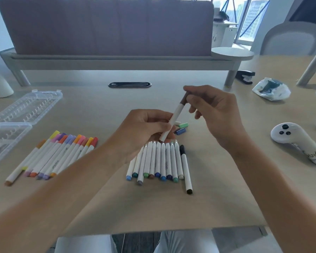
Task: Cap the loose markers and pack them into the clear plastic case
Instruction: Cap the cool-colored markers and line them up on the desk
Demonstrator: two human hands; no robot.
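My left hand (144,126) grips the white barrel of a marker (175,115) that slants up to the right above the table. My right hand (212,108) pinches the brown cap (184,99) on that marker's upper end. Below my hands lies a row of uncapped white markers (159,161) with a black capped marker (185,167) at its right. A fan of capped pastel markers (58,154) lies to the left. Loose green and blue caps (181,127) sit behind the row. The clear plastic case (16,114) lies open at far left.
A white game controller (295,141) rests at the right. A crumpled plastic bag (271,89) and a black stapler (244,76) lie at the back right. A cable grommet (129,84) sits in the tabletop near the sofa (106,28). The table's front edge (171,229) runs above my knees.
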